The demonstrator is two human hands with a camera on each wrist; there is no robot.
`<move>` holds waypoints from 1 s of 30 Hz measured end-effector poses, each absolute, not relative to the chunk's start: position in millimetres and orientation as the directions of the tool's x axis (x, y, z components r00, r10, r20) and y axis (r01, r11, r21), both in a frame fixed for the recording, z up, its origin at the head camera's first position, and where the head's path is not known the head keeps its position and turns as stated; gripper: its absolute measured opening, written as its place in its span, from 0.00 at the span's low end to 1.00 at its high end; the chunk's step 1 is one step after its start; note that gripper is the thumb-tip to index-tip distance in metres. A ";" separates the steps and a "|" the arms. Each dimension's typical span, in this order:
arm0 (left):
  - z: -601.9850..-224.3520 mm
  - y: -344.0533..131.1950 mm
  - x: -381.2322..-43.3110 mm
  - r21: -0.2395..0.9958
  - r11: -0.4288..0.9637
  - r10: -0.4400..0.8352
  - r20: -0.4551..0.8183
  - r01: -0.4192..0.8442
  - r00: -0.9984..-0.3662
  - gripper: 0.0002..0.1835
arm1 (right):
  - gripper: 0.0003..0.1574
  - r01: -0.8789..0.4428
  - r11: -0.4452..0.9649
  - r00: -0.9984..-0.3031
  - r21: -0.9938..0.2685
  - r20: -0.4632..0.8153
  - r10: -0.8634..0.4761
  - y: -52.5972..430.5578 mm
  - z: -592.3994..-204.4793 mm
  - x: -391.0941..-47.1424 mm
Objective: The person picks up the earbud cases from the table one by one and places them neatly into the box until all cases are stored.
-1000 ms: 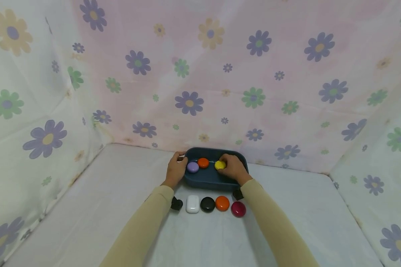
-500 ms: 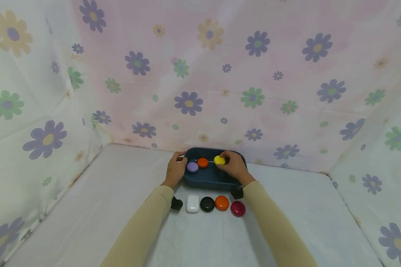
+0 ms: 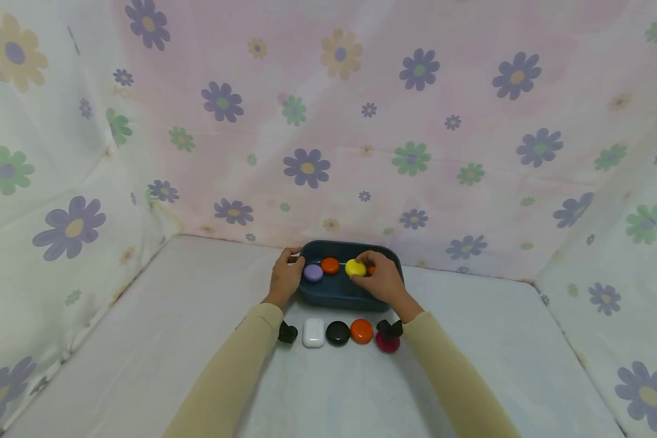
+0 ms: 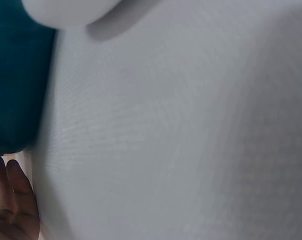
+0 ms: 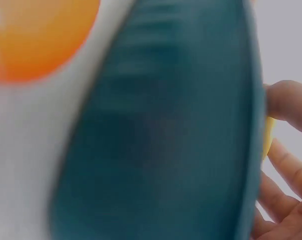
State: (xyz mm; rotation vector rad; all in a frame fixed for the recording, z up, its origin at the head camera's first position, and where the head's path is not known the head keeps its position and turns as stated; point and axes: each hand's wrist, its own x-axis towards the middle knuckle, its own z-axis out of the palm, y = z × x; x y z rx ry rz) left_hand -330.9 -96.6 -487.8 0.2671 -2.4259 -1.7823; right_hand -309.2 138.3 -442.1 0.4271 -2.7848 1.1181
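Observation:
My right hand (image 3: 382, 278) pinches a yellow glossy round piece (image 3: 354, 268) between thumb and fingers, over the inside of a dark teal tray (image 3: 342, 299). Its yellow edge also shows beyond the tray wall in the right wrist view. Straight fingers (image 4: 21, 192) of my left hand (image 3: 285, 277) touch the tray's left end from outside. Inside the tray, a lilac round piece (image 3: 313, 273) lies beside a red-orange one (image 3: 330, 266). Another orange-red piece (image 3: 371, 269) is partly hidden by my right hand.
In front of the tray a row holds a white rounded-rectangular piece (image 3: 314, 333), a black round piece (image 3: 337, 333), an orange one (image 3: 362, 331) and a crimson one (image 3: 387, 342). A black wrist device partly covers the crimson piece. Flowered cloth walls (image 3: 361, 152) enclose the white table (image 3: 197, 280).
My right hand first lifts slightly, then shifts left inside the tray with the yellow piece, uncovering an orange-red piece behind it. My left hand stays at the tray's left end.

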 end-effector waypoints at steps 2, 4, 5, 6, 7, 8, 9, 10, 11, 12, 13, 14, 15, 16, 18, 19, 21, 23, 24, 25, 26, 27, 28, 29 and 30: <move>-487.9 -96.4 -331.2 0.954 0.292 -0.216 -0.006 -0.070 -0.976 0.17 | 0.23 -0.310 0.680 -0.951 -0.664 0.215 -0.223 136.1 -441.1 -303.5; -488.3 -96.0 -331.8 0.954 0.292 -0.218 -0.005 -0.070 -0.976 0.17 | 0.23 -0.322 0.676 -0.947 -0.663 0.221 -0.234 134.3 -440.6 -298.4; -488.5 -95.8 -331.9 0.954 0.291 -0.218 -0.006 -0.070 -0.976 0.17 | 0.23 -0.326 0.678 -0.945 -0.659 0.222 -0.238 133.8 -440.5 -296.1; -488.8 -95.7 -332.2 0.955 0.289 -0.219 -0.006 -0.070 -0.976 0.17 | 0.24 -0.333 0.677 -0.943 -0.657 0.226 -0.244 133.3 -440.3 -293.8; -489.0 -95.4 -332.5 0.955 0.287 -0.219 -0.006 -0.070 -0.976 0.17 | 0.24 -0.340 0.678 -0.940 -0.652 0.232 -0.249 133.1 -440.2 -291.5; -489.2 -95.2 -332.7 0.955 0.287 -0.218 -0.006 -0.070 -0.976 0.17 | 0.24 -0.348 0.676 -0.938 -0.650 0.239 -0.253 133.1 -439.8 -289.2; -489.3 -95.1 -332.8 0.956 0.284 -0.217 -0.006 -0.069 -0.976 0.17 | 0.24 -0.357 0.673 -0.934 -0.648 0.249 -0.257 133.4 -439.5 -286.9; -489.4 -95.2 -332.7 0.957 0.282 -0.216 -0.006 -0.068 -0.976 0.17 | 0.24 -0.364 0.671 -0.931 -0.645 0.258 -0.257 133.8 -439.2 -284.6; -489.6 -95.2 -332.9 0.958 0.280 -0.215 -0.006 -0.067 -0.977 0.17 | 0.24 -0.369 0.668 -0.929 -0.646 0.266 -0.256 134.3 -438.9 -282.4; -489.6 -95.3 -332.7 0.958 0.279 -0.213 -0.006 -0.066 -0.977 0.17 | 0.24 -0.374 0.663 -0.927 -0.648 0.274 -0.256 134.7 -438.8 -280.4; -489.7 -95.5 -332.6 0.958 0.279 -0.212 -0.005 -0.066 -0.977 0.17 | 0.24 -0.378 0.664 -0.926 -0.646 0.280 -0.254 135.2 -438.7 -278.5; -489.7 -95.8 -332.3 0.958 0.279 -0.210 -0.004 -0.064 -0.978 0.17 | 0.24 -0.382 0.664 -0.924 -0.643 0.287 -0.254 135.6 -438.8 -276.9; -489.6 -96.1 -332.1 0.959 0.278 -0.210 -0.003 -0.063 -0.978 0.17 | 0.24 -0.386 0.668 -0.922 -0.636 0.293 -0.253 136.0 -439.4 -275.5; -489.5 -96.4 -331.8 0.959 0.277 -0.210 -0.003 -0.063 -0.978 0.17 | 0.24 -0.388 0.672 -0.921 -0.631 0.296 -0.254 136.3 -440.4 -274.4; -489.3 -96.8 -331.5 0.959 0.276 -0.208 -0.002 -0.061 -0.978 0.17 | 0.24 -0.399 0.675 -0.916 -0.621 0.305 -0.261 136.8 -442.6 -272.0; -489.2 -97.0 -331.4 0.959 0.275 -0.208 -0.003 -0.062 -0.978 0.17 | 0.24 -0.406 0.671 -0.913 -0.621 0.309 -0.267 136.9 -444.0 -270.9; -489.1 -97.1 -331.0 0.960 0.273 -0.205 -0.006 -0.063 -0.979 0.17 | 0.24 -0.424 0.659 -0.905 -0.621 0.316 -0.284 136.9 -447.3 -268.7; -489.0 -97.4 -330.9 0.961 0.271 -0.206 -0.008 -0.064 -0.978 0.17 | 0.24 -0.440 0.645 -0.898 -0.625 0.321 -0.302 136.0 -449.6 -265.5; -488.9 -97.5 -330.9 0.961 0.270 -0.208 -0.008 -0.065 -0.978 0.17 | 0.24 -0.448 0.638 -0.894 -0.627 0.323 -0.310 135.4 -450.5 -263.9; -488.8 -97.5 -330.9 0.961 0.269 -0.210 -0.008 -0.066 -0.978 0.17 | 0.24 -0.454 0.629 -0.891 -0.631 0.324 -0.319 134.6 -450.6 -261.6; -488.8 -97.5 -331.0 0.961 0.268 -0.212 -0.007 -0.065 -0.977 0.17 | 0.23 -0.461 0.625 -0.887 -0.630 0.325 -0.327 133.7 -450.6 -259.1; -488.9 -97.6 -331.3 0.962 0.267 -0.214 -0.004 -0.062 -0.977 0.17 | 0.23 -0.468 0.623 -0.884 -0.626 0.327 -0.336 132.4 -450.0 -256.5; -489.1 -97.7 -331.6 0.962 0.268 -0.216 0.000 -0.060 -0.976 0.17 | 0.23 -0.474 0.621 -0.880 -0.625 0.324 -0.346 130.9 -448.6 -253.3; -489.2 -97.6 -331.9 0.961 0.269 -0.217 0.001 -0.059 -0.976 0.17 | 0.23 -0.485 0.616 -0.874 -0.620 0.327 -0.358 129.6 -448.1 -250.6; -489.4 -97.6 -332.3 0.961 0.269 -0.217 0.003 -0.057 -0.976 0.17 | 0.23 -0.502 0.607 -0.864 -0.616 0.334 -0.376 128.2 -447.3 -247.5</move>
